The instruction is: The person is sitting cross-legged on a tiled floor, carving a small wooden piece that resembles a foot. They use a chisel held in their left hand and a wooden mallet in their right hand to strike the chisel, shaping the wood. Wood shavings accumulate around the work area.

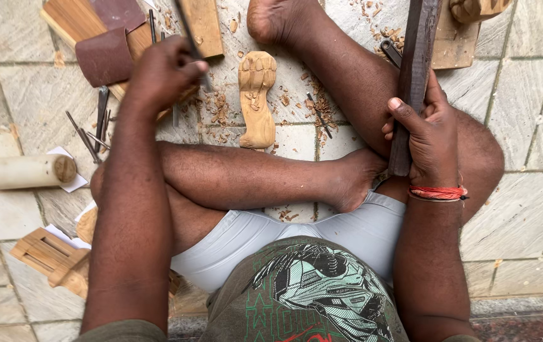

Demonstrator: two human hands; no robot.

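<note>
I sit cross-legged on a tiled floor. My right hand (426, 136) grips a long dark wooden bar (414, 69) that stands upright against my right knee. My left hand (161, 69) reaches forward and closes on a thin dark metal chisel (189, 38) over the wooden boards. A pale carved wooden piece (257, 98), shaped like a paw-footed leg, lies on the floor between my hands, just beyond my shin. Wood shavings are scattered around it.
Several metal chisels (91, 130) lie at left. Brown sandpaper sheets (104, 54) rest on wooden boards (75, 19). A pale cylindrical mallet (21, 171) lies far left, a small slotted wooden block (50, 253) near my left thigh, and another carved piece (474, 9) sits at top right.
</note>
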